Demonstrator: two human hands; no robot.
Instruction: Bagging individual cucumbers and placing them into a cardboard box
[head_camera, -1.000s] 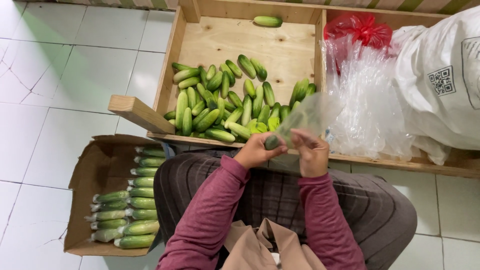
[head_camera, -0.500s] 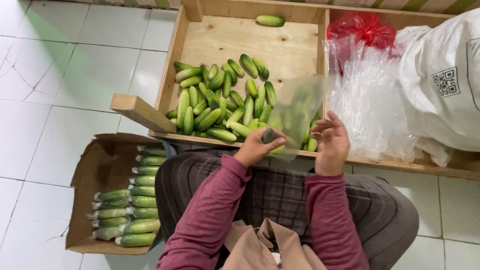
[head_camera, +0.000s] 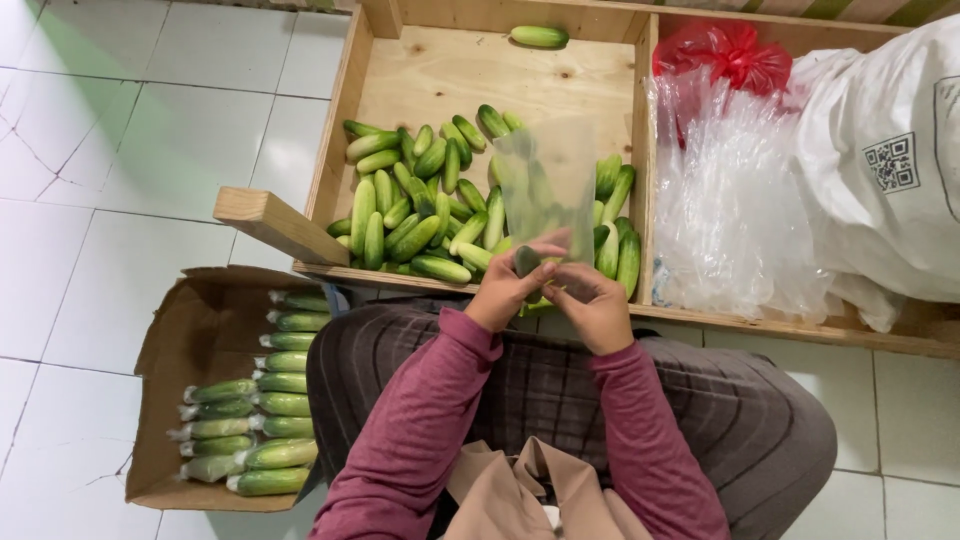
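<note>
Head view, looking down over your lap. Your left hand (head_camera: 508, 288) has its fingers curled shut around a small cucumber (head_camera: 526, 261), only the dark green tip showing above the knuckles. Your right hand (head_camera: 592, 305) sits just beside it, fingers pinched on the lower edge of a clear plastic bag (head_camera: 548, 185). The bag stands upright from your hands, its mouth end down at the cucumber tip. Whether the tip is already inside the bag, you cannot tell from here.

Behind the bag: a loose pile of cucumbers (head_camera: 420, 210) in the left compartment of a wooden crate (head_camera: 338, 150), one lone cucumber (head_camera: 539, 36) at the far wall. Right compartment holds a heap of clear bags (head_camera: 730, 200), with a red plastic bag (head_camera: 722, 55) behind it. A white sack (head_camera: 885, 160) lies at far right.

To your left on the tiled floor, a cardboard box (head_camera: 175, 340) holds bagged cucumbers (head_camera: 265, 410) stacked in rows.
</note>
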